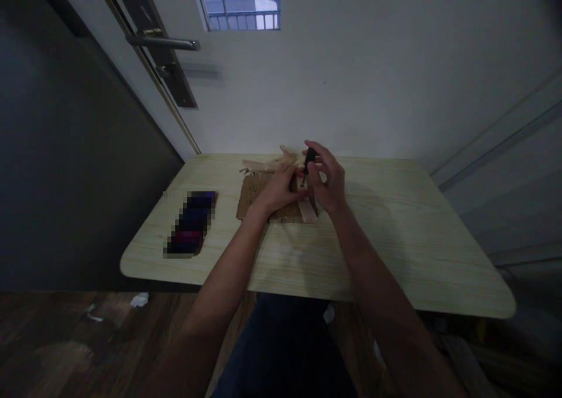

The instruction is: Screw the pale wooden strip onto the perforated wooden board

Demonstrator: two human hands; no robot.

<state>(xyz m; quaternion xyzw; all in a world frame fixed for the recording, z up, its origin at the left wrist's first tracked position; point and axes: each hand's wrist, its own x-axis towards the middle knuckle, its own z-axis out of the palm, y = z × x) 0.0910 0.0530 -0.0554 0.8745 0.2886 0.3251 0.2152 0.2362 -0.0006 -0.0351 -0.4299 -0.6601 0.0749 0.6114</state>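
My right hand (330, 181) is closed round the black handle of a small screwdriver (309, 157). Its shaft points down at a pale wooden strip (307, 210) lying on a piece of brown cardboard (248, 196). My left hand (281, 188) reaches over the cardboard from the left, its thumb and fingers gripping the strip around the screwdriver's tip. Whether a screw sits under the tip is too small to tell. Just beyond my left hand, more pale wooden pieces (266, 165) lie at the cardboard's far edge, with small dark bits at their left end.
The light wood-grain table (408, 228) stands against a white door (373, 64) with a metal handle (171, 43). A phone-like object (191, 222), blurred out, lies on the table's left side. White scraps (139, 299) lie on the dark wooden floor.
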